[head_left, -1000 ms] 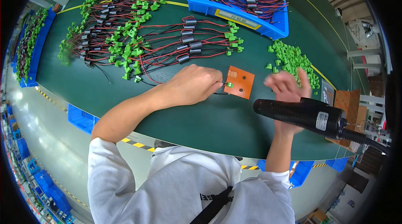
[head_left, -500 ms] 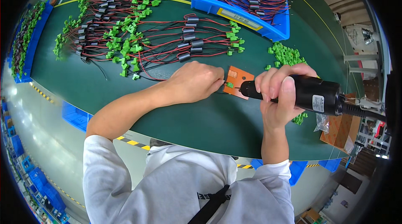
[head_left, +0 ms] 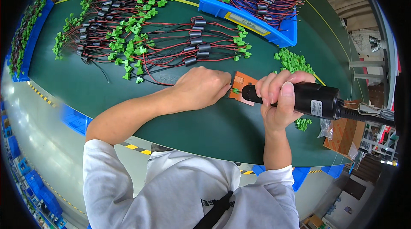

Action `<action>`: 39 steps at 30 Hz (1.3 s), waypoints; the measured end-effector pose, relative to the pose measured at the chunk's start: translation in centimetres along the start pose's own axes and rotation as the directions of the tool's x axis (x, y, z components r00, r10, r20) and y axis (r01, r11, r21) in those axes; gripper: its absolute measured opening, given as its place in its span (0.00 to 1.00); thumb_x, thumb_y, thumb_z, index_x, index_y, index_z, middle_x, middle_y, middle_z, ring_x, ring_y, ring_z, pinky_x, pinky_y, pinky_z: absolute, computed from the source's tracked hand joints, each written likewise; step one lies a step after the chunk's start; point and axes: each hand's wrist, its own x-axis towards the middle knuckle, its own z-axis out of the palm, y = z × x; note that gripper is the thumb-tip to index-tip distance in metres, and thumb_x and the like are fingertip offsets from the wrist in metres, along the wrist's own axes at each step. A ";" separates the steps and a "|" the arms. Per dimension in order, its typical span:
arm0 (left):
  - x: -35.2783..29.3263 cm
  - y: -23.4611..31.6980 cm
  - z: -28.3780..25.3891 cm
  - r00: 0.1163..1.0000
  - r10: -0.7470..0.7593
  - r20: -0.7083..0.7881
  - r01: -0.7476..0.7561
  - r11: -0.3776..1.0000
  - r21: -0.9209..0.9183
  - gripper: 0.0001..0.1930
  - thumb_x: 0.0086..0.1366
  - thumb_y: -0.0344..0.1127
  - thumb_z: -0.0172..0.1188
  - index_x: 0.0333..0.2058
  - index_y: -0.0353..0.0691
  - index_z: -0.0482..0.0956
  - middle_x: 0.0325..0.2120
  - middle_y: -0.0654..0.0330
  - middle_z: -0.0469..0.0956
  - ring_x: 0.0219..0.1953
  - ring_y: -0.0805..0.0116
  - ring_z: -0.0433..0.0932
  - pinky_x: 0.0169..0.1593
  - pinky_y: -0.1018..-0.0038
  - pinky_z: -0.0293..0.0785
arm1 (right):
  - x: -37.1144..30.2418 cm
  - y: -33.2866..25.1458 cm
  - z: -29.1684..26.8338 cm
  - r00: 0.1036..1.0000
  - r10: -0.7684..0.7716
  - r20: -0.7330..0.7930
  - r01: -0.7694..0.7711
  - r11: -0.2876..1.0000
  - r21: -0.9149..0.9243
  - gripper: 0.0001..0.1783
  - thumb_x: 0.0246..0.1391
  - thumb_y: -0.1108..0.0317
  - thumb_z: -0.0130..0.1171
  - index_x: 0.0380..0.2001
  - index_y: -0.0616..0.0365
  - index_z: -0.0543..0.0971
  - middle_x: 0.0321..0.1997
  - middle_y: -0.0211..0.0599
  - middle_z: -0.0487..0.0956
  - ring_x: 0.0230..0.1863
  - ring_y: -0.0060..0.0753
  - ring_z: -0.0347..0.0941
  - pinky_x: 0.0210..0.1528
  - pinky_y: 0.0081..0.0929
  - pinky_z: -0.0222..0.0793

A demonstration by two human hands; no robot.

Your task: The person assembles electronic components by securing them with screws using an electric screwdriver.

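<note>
In my right hand point(head_left: 280, 96) is a black electric screwdriver point(head_left: 314, 100), the fingers wrapped round its body. It lies nearly level and points left, its nose over a small orange block point(head_left: 245, 80). A green terminal connector point(head_left: 235, 90) sits at the block's left edge, right by the screwdriver's tip; the bit's exact contact is too small to tell. My left hand point(head_left: 203, 84) is closed in a pinch beside the connector. Its fingertips grip thin wires at the connector, mostly hidden by the fingers. A red and black wire point(head_left: 160, 82) runs under my left wrist.
Rows of red and black wire harnesses point(head_left: 197, 40) with dark cylinders and green connectors cover the far left. A blue bin point(head_left: 280, 36) of harnesses stands at the far right. Loose green connectors point(head_left: 295, 60) lie in a pile, with a smaller heap point(head_left: 303, 124) near a cardboard box point(head_left: 342, 137).
The screwdriver in my right hand has shifted slightly left, its nose now closer to the green connector. My left hand keeps its pinch in nearly the same place.
</note>
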 end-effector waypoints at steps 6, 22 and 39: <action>-0.1 0.4 -0.4 0.998 -0.038 0.050 0.038 0.999 -0.005 0.11 0.72 0.36 0.59 0.35 0.33 0.79 0.34 0.47 0.84 0.35 0.40 0.84 0.41 0.49 0.81 | -0.1 0.2 0.3 0.999 0.041 0.010 -0.041 0.999 -0.003 0.11 0.69 0.78 0.56 0.47 0.56 0.64 0.24 0.34 0.69 0.18 0.22 0.61 0.20 0.27 0.66; 0.0 0.1 0.1 1.000 0.005 0.009 -0.005 1.000 0.008 0.07 0.70 0.35 0.62 0.37 0.36 0.81 0.33 0.52 0.84 0.34 0.43 0.83 0.37 0.52 0.80 | 0.4 -0.1 -0.4 0.999 0.033 -0.033 -0.031 0.998 0.050 0.13 0.67 0.79 0.56 0.51 0.59 0.67 0.22 0.34 0.69 0.17 0.23 0.62 0.21 0.28 0.66; 0.0 0.3 -0.1 1.000 -0.015 0.019 0.014 1.000 0.006 0.07 0.69 0.34 0.63 0.38 0.36 0.82 0.33 0.51 0.83 0.34 0.43 0.83 0.37 0.52 0.80 | 0.5 0.5 0.5 0.997 0.067 -0.041 -0.068 0.998 -0.010 0.14 0.63 0.83 0.60 0.45 0.59 0.67 0.26 0.34 0.72 0.18 0.20 0.64 0.19 0.24 0.65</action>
